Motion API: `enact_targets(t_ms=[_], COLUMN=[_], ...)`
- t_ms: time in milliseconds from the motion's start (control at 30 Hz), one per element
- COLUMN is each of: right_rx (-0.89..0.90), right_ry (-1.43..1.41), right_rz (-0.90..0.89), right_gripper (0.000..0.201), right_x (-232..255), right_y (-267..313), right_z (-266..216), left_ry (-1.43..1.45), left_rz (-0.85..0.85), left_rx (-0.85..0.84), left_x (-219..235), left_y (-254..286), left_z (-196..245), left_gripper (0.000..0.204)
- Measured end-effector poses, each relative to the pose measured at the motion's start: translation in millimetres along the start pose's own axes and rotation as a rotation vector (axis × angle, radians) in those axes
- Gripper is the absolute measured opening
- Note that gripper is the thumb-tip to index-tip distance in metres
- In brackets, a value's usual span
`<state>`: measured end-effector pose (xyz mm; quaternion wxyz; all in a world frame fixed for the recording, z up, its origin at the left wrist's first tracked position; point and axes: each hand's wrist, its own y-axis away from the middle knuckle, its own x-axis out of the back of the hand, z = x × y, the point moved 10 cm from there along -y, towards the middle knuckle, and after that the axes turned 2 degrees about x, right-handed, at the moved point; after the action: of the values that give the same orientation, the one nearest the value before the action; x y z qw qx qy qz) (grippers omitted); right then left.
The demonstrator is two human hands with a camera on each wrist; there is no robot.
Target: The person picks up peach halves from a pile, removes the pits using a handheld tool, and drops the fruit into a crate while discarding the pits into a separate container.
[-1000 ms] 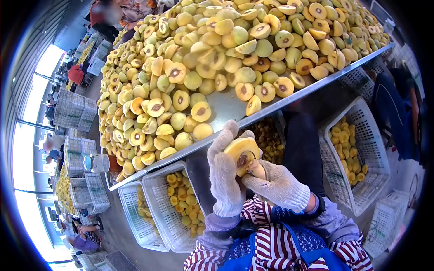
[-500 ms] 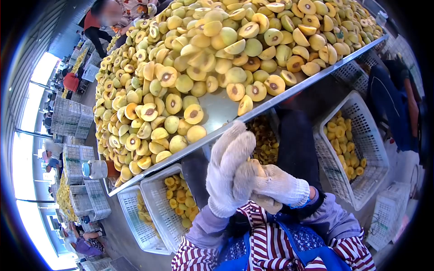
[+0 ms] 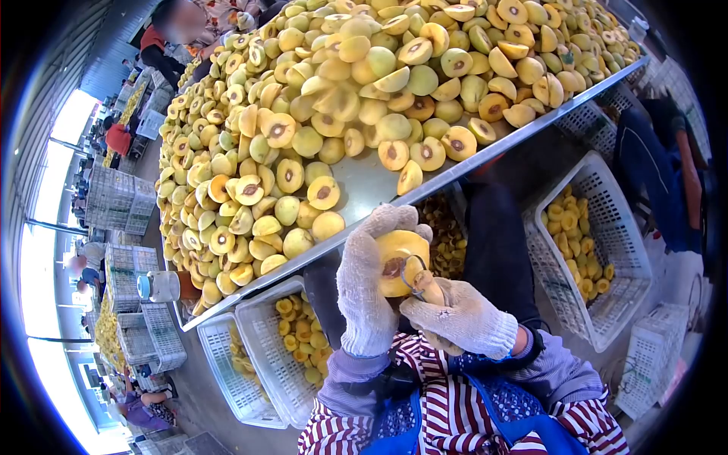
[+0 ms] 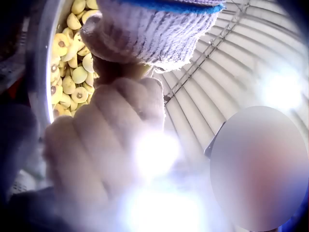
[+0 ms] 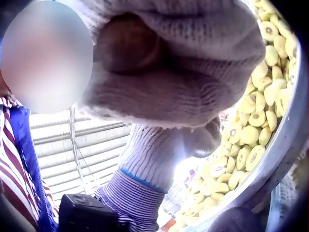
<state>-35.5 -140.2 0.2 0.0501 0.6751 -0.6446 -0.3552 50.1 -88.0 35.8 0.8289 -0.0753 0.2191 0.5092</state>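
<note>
Beyond the grip, a metal table (image 3: 365, 187) bears a heap of halved fruit (image 3: 334, 91) beneath a ribbed roof (image 4: 241, 77). The left hand (image 3: 364, 292), in fuzzy knitted fabric, holds a smooth, yellow fruit half (image 3: 403, 246) with a brown centre; the right hand (image 3: 472, 315), similarly gloved, grips a tool (image 3: 417, 292), its curved metal loop over the cut face. The table's straight rim (image 3: 485, 155) passes beyond the raised fingers; slotted plastic crates (image 3: 626, 246) stand left and right of the grip, well apart from both hands.
</note>
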Motion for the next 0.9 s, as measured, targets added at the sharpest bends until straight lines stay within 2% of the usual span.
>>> enact_targets(t_ms=[67, 167, 300, 367, 467, 533, 633, 667, 767, 900], right_rx=[-0.025, 0.008, 0.105, 0.059, 0.016, -0.005, -0.155, 0.020, 0.030, 0.078], right_ry=[0.015, 0.053, 0.036, -0.026, -0.056, -0.076, 0.016, -0.081, -0.215, -0.151], right_rz=[0.003, 0.043, 0.066, -0.021, -0.113, -0.138, -0.255, -0.319, -0.351, -0.351], right_gripper=[0.029, 0.028, 0.025, 0.024, 0.023, 0.021, 0.023, 0.029, 0.031, 0.031], right_x=[2.9, 6.5, 6.9, -5.9, -13.7, -15.4, -11.5, -13.0, -13.0, -13.9], right_y=[-0.1, -1.1, -3.8, -2.0, -1.2, -4.0, -6.6, -13.8, -17.7, -20.1], right_z=[2.7, 3.9, 0.0, 1.9, 1.8, -0.9, 12.8, 13.2, 15.9, 6.1], left_ry=[0.088, 0.020, -0.201, -0.382, -0.554, -0.612, -0.769, -0.929, -1.120, -1.083], left_rz=[0.025, 0.018, -0.001, -0.039, -0.076, -0.088, -0.166, -0.189, -0.283, -0.276], left_rx=[0.015, -0.019, -0.186, -0.235, -0.185, -0.238, -0.610, -0.707, -0.780, -0.793], left_x=[4.1, 1.9, -1.0, -3.2, -4.5, -5.6, -21.0, -27.8, -35.7, -35.9], left_y=[3.1, 6.0, 12.2, 12.8, 11.3, 10.7, 18.4, 25.3, 32.2, 14.7], left_z=[-6.3, -1.5, 11.3, 21.0, 35.4, 40.9, 63.8, 67.3, 65.4, 70.4], left_gripper=[0.058, 0.055, 0.053, 0.059, 0.053, 0.051, 0.034, 0.037, 0.041, 0.037])
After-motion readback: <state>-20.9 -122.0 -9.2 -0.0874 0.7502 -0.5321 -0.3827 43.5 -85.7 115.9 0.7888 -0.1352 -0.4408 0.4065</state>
